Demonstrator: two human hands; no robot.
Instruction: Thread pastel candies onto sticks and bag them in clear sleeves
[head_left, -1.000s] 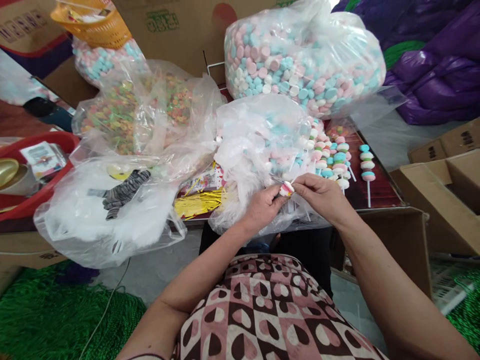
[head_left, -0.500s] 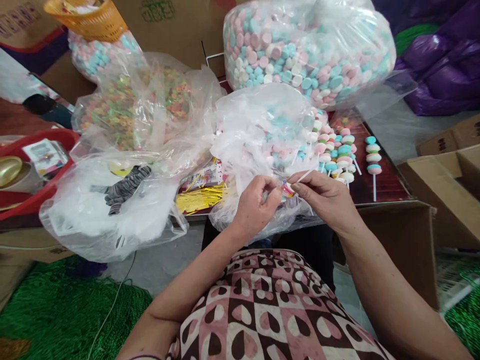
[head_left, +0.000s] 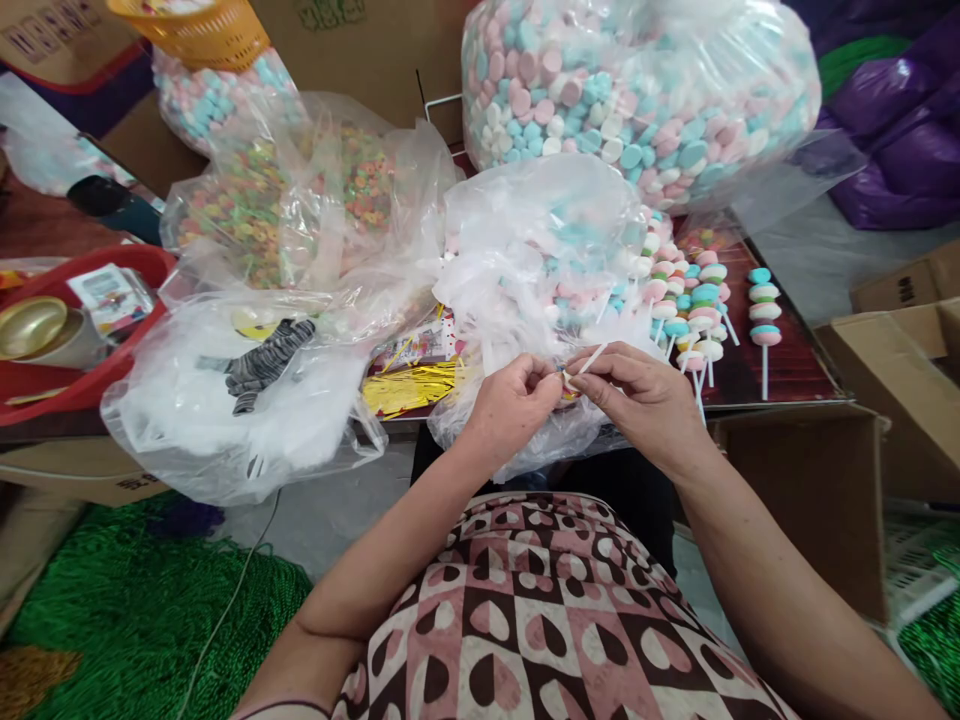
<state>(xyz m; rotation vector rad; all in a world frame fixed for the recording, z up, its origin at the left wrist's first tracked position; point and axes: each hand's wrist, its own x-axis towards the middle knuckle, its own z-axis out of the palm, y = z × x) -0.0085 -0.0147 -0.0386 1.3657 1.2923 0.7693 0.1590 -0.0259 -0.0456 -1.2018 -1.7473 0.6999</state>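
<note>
Close together in front of my body, both hands work at one small spot. My right hand [head_left: 641,405] pinches a thin white candy stick [head_left: 595,357], which juts up and to the right from its fingers. My left hand [head_left: 511,402] is closed in a pinch just left of it; whatever its fingertips grip is mostly hidden, with only a bit of blue and yellow showing between the hands. Beneath them lies a crumpled clear plastic bag [head_left: 525,452]. Marshmallow skewers [head_left: 703,318] lie in a pile to the right, and a single skewer [head_left: 765,308] lies apart from it.
A large bag of marshmallows [head_left: 637,100] stands at the back. Bags of gummy rings [head_left: 247,225], yellow ties [head_left: 409,388], a bag of white sticks with a grey striped glove-like cloth [head_left: 270,365], and a red basin [head_left: 45,385] lie leftward. Cardboard boxes [head_left: 814,500] stand right.
The view has shifted slightly, so the table things sit further right. My fingertips have drawn closer together, covering more of the colourful piece between them.
</note>
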